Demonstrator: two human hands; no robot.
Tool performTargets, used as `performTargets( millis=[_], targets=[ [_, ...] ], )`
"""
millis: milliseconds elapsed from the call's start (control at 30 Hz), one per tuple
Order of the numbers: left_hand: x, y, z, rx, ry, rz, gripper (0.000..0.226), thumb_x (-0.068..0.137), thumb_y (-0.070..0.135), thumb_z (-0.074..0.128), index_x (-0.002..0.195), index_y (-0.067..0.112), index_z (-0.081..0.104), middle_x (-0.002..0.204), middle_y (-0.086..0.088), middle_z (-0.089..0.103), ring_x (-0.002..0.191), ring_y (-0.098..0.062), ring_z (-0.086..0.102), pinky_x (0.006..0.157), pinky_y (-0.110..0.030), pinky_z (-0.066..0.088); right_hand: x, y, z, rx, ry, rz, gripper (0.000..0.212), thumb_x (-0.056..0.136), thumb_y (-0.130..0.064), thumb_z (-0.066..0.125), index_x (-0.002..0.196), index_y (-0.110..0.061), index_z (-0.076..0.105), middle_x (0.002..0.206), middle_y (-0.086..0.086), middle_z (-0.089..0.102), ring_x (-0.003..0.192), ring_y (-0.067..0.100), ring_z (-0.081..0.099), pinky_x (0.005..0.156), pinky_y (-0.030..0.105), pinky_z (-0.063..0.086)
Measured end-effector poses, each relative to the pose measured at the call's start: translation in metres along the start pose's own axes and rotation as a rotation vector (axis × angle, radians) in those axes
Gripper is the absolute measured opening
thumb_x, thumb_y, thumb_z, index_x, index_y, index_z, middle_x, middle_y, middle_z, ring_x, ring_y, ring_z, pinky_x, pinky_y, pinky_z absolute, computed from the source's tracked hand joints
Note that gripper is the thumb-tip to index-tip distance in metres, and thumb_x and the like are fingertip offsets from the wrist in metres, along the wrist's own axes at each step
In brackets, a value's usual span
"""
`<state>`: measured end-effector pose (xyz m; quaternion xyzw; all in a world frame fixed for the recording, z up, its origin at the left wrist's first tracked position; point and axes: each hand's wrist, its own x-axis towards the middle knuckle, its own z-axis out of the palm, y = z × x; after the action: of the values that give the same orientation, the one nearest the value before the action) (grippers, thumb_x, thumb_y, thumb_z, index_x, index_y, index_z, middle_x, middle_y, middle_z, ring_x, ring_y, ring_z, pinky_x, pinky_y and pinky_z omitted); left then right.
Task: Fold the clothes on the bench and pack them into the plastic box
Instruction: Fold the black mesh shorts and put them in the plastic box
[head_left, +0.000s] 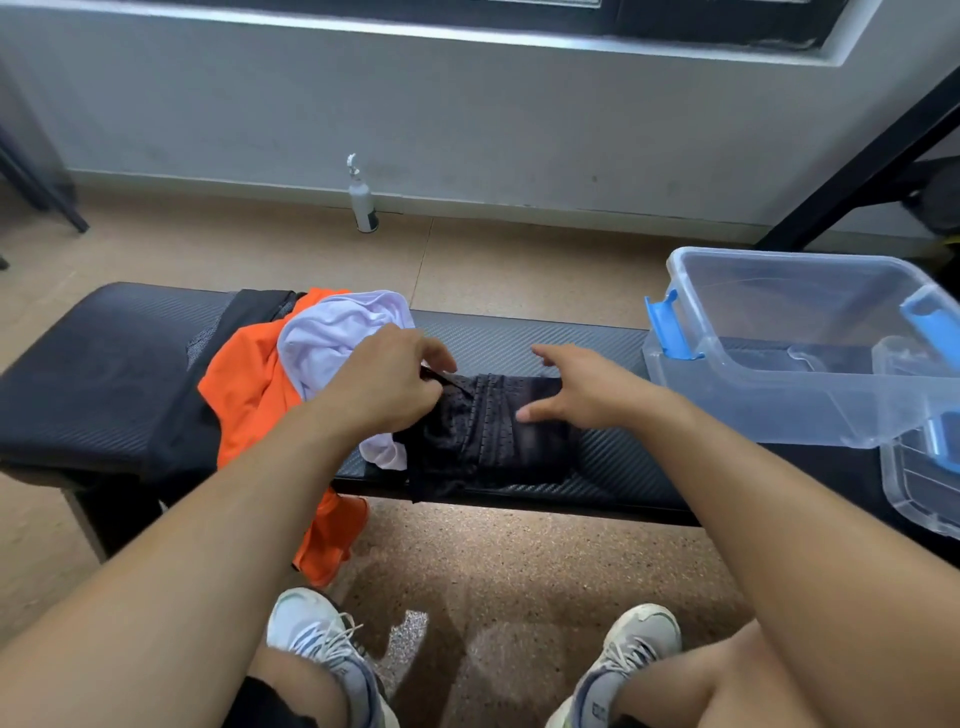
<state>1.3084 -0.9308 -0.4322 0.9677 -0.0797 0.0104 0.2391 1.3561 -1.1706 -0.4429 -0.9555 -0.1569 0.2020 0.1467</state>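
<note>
Bench (545, 332) | left hand (384, 384) pinches black mesh garment (483, 436) | fingertips hidden

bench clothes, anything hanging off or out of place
Yes: the orange garment spills over the near edge of the bench and hangs toward the floor. The rest of the pile stays on the seat, and the plastic box looks empty of clothes.

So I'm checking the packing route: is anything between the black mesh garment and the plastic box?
Nothing visible blocks it. The black mesh garment lies under both hands on the bench, with only bare bench between it and the open plastic box to the right. The other clothes are piled on the opposite side.
</note>
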Motion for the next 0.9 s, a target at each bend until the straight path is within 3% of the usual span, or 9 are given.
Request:
performTargets(
  millis=[67, 133, 200, 267, 400, 500, 600, 733, 900],
  targets=[
    [0.001, -0.002, 0.007, 0.081, -0.029, 0.035, 0.035, 0.08, 0.03, 0.073, 0.114, 0.029, 0.071, 0.117, 0.004, 0.069, 0.116, -0.02, 0.053, 0.099, -0.034, 0.041, 0.005, 0.0, 0.004, -0.049, -0.071, 0.032, 0.098, 0.072, -0.061, 0.082, 0.152, -0.02, 0.043, 0.148, 0.006, 0.051, 0.138, 0.029, 0.044, 0.113, 0.043, 0.039],
    [0.002, -0.004, 0.015, 0.116, -0.084, 0.072, 0.053, 0.076, 0.042, 0.078, 0.126, 0.029, 0.064, 0.128, 0.001, 0.064, 0.125, -0.021, 0.048, 0.107, -0.035, 0.037, 0.006, -0.001, 0.001, 0.02, -0.105, 0.038, 0.064, 0.068, -0.054, 0.087, 0.121, -0.023, 0.068, 0.119, 0.001, 0.07, 0.115, 0.024, 0.062, 0.095, 0.037, 0.051],
    [0.003, -0.005, 0.021, 0.099, -0.095, 0.103, 0.067, 0.074, 0.048, 0.08, 0.133, 0.025, 0.059, 0.133, 0.0, 0.061, 0.129, -0.02, 0.047, 0.11, -0.032, 0.033, 0.002, -0.003, -0.001, 0.058, -0.129, -0.005, 0.037, 0.069, -0.044, 0.089, 0.091, -0.024, 0.067, 0.093, -0.005, 0.071, 0.091, 0.018, 0.066, 0.075, 0.032, 0.05],
    [0.004, -0.005, 0.024, 0.067, -0.112, 0.118, 0.073, 0.072, 0.051, 0.081, 0.135, 0.023, 0.057, 0.131, 0.0, 0.061, 0.128, -0.019, 0.048, 0.109, -0.029, 0.032, -0.003, -0.004, -0.004, 0.147, -0.105, -0.057, 0.031, 0.073, -0.031, 0.087, 0.082, -0.022, 0.059, 0.082, -0.006, 0.068, 0.079, 0.014, 0.064, 0.066, 0.03, 0.046],
    [0.007, -0.006, 0.023, 0.029, -0.149, 0.111, 0.069, 0.068, 0.056, 0.079, 0.129, 0.031, 0.058, 0.116, 0.005, 0.067, 0.112, -0.017, 0.057, 0.098, -0.032, 0.043, -0.017, -0.001, -0.017, 0.353, -0.018, -0.131, 0.029, 0.076, -0.011, 0.081, 0.08, -0.02, 0.054, 0.069, -0.009, 0.063, 0.065, 0.008, 0.059, 0.061, 0.028, 0.047],
    [0.005, 0.001, 0.017, -0.124, -0.226, 0.031, 0.065, 0.065, 0.067, 0.074, 0.12, 0.036, 0.06, 0.104, 0.015, 0.069, 0.098, -0.004, 0.063, 0.087, -0.028, 0.051, -0.027, -0.003, -0.026, 0.382, 0.092, -0.174, 0.027, 0.078, -0.003, 0.076, 0.088, -0.02, 0.057, 0.068, -0.011, 0.066, 0.062, 0.004, 0.06, 0.061, 0.025, 0.049],
    [0.003, 0.012, 0.017, -0.201, -0.297, -0.007, 0.034, 0.081, 0.053, 0.07, 0.099, 0.024, 0.068, 0.087, 0.008, 0.073, 0.084, -0.007, 0.068, 0.079, -0.034, 0.055, -0.032, -0.007, -0.03, 0.412, 0.222, -0.191, 0.025, 0.078, -0.003, 0.074, 0.092, -0.02, 0.063, 0.072, -0.009, 0.068, 0.066, 0.001, 0.063, 0.061, 0.022, 0.052],
    [0.003, 0.021, 0.022, -0.296, -0.182, -0.125, 0.018, 0.087, 0.032, 0.07, 0.078, 0.018, 0.064, 0.073, 0.004, 0.069, 0.073, -0.011, 0.065, 0.069, -0.031, 0.049, -0.031, -0.013, -0.028, 0.4, 0.373, -0.151, 0.024, 0.076, -0.009, 0.073, 0.091, -0.026, 0.066, 0.079, -0.008, 0.069, 0.077, 0.006, 0.066, 0.067, 0.026, 0.055],
    [0.005, 0.03, 0.022, -0.449, -0.11, -0.298, 0.019, 0.083, 0.035, 0.074, 0.084, 0.018, 0.065, 0.082, 0.002, 0.072, 0.079, -0.011, 0.067, 0.068, -0.026, 0.05, -0.026, -0.017, -0.023, 0.36, 0.506, -0.073, 0.025, 0.074, -0.012, 0.069, 0.093, -0.029, 0.066, 0.08, -0.012, 0.067, 0.08, 0.007, 0.064, 0.066, 0.024, 0.05]
  ],
)
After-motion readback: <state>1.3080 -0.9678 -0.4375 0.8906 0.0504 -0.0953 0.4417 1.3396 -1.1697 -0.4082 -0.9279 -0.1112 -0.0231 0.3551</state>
